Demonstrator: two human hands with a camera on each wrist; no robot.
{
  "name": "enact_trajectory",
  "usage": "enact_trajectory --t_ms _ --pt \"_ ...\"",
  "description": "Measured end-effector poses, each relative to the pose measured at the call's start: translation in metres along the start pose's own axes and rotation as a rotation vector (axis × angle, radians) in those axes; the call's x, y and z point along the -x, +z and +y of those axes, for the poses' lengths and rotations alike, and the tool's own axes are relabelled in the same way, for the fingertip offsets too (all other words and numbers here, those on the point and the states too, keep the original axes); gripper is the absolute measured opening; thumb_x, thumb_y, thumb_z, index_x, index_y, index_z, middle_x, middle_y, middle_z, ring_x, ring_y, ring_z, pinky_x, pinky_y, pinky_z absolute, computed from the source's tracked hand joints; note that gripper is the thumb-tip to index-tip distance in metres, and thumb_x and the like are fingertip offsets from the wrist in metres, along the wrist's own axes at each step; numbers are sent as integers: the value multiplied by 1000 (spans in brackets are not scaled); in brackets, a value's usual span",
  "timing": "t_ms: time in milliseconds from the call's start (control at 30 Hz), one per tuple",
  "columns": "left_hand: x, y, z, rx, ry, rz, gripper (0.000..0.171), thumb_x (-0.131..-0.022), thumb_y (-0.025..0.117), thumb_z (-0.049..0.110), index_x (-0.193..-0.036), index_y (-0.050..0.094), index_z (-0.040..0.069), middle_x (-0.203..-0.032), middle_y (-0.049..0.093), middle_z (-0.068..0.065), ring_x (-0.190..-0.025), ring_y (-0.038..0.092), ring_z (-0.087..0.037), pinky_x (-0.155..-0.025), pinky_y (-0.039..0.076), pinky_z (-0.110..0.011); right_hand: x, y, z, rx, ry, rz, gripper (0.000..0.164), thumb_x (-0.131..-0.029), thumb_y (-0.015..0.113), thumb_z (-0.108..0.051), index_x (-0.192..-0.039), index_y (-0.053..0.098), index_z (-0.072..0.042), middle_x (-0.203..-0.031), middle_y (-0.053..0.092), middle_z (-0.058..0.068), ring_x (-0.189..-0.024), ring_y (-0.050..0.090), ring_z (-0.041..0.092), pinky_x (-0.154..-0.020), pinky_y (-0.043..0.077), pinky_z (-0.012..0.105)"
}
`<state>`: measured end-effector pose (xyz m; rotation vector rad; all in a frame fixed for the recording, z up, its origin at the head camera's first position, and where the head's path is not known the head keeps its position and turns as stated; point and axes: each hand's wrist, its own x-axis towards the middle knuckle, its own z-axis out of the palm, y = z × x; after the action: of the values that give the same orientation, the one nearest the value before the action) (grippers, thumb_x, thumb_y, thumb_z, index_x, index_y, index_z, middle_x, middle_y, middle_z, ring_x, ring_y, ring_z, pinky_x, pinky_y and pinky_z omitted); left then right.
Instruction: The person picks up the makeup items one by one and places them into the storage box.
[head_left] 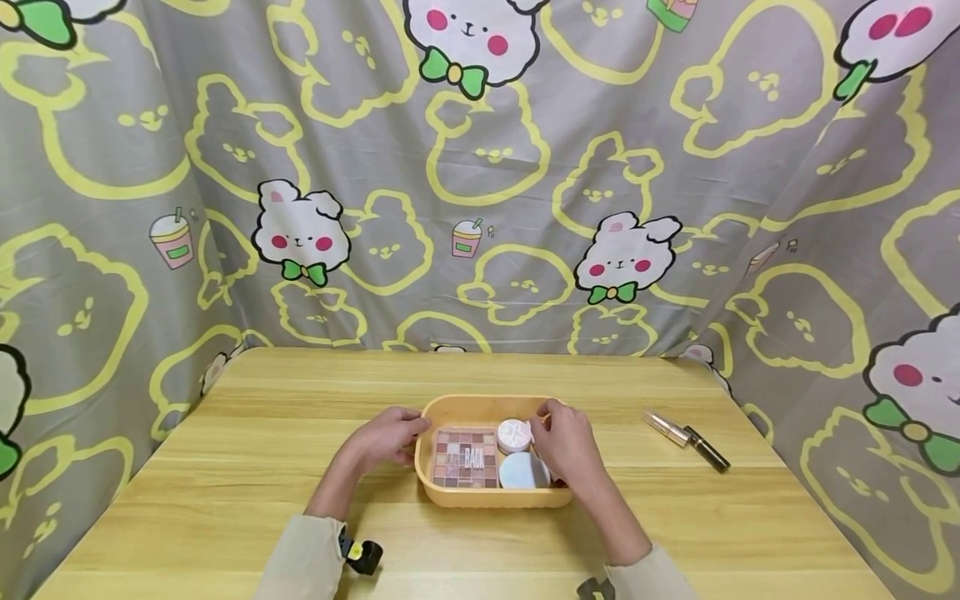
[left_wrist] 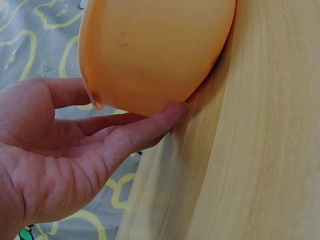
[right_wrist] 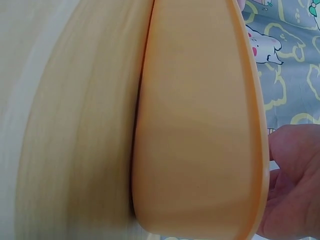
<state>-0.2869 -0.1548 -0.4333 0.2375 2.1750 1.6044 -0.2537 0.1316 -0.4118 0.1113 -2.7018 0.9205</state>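
Note:
A shallow orange plastic basket [head_left: 495, 498] sits on the wooden table. At its left end my left hand [head_left: 386, 437] grips it, thumb at the rim and fingers against the outer wall [left_wrist: 160, 60]. My right hand [head_left: 566, 442] reaches over the right side, fingers bent and fingertips right at a round white case [head_left: 514, 436] with a patterned lid. In the right wrist view that hand [right_wrist: 295, 185] is partly hidden behind the rim; I cannot tell whether it pinches anything. An eyeshadow palette [head_left: 465, 458] fills the basket's left part, beside a smooth pale round case [head_left: 524, 471].
To the right on the table [head_left: 300, 400] lies a slim clear tube [head_left: 666, 427], end to end with a black tube [head_left: 707, 449]. A grey curtain [head_left: 517, 325] with cartoon rabbits surrounds the table's back and sides.

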Motion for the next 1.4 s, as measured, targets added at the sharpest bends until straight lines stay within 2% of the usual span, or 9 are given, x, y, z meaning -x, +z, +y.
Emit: enact_trajectory --t_ms 200,633,800,1033,1267,1400 --pt "1 0 1 6 2 -3 46 -108 44 19 -138 49 -15 -123 64 -25 -110 67 -30 -84 62 -43 -4 -2 2 -21 8 -5 12 -93 62 -9 -97 69 0 -74 65 6 -63 57 16 -55 47 27" --pt "1 -1 2 -20 10 -4 43 -108 44 20 -133 54 -13 -114 66 -22 -97 68 -22 -77 61 -37 -11 -9 15 -23 20 42 19 -94 59 -10 -105 69 2 -71 62 4 -57 53 15 -51 43 27" --pt "1 -1 1 -8 5 0 44 -107 44 20 -135 52 -14 -117 65 -23 -102 68 -26 -80 62 -40 -15 -19 20 5 -2 51 23 -92 58 -8 -109 68 4 -74 64 7 -56 52 16 -52 43 28" --pt "0 0 -1 15 -4 11 47 -107 45 20 -138 48 -15 -123 65 -25 -110 68 -33 -85 61 -45 -21 -31 29 67 -30 69 23 -92 60 -8 -110 68 5 -87 70 16 -64 59 21 -59 50 34" --pt "1 0 0 21 -4 4 47 -107 45 20 -138 48 -15 -126 63 -27 -114 66 -35 -86 61 -45 -24 -43 35 142 -60 74 29 -93 58 -9 -116 65 8 -99 70 25 -88 66 40 -76 56 51" --pt "1 0 0 23 -2 -1 47 -107 44 19 -139 47 -16 -127 62 -27 -115 66 -36 -86 61 -44 -28 -51 42 183 -50 48 34 -94 56 -11 -120 63 9 -103 69 27 -92 65 43 -79 55 55"
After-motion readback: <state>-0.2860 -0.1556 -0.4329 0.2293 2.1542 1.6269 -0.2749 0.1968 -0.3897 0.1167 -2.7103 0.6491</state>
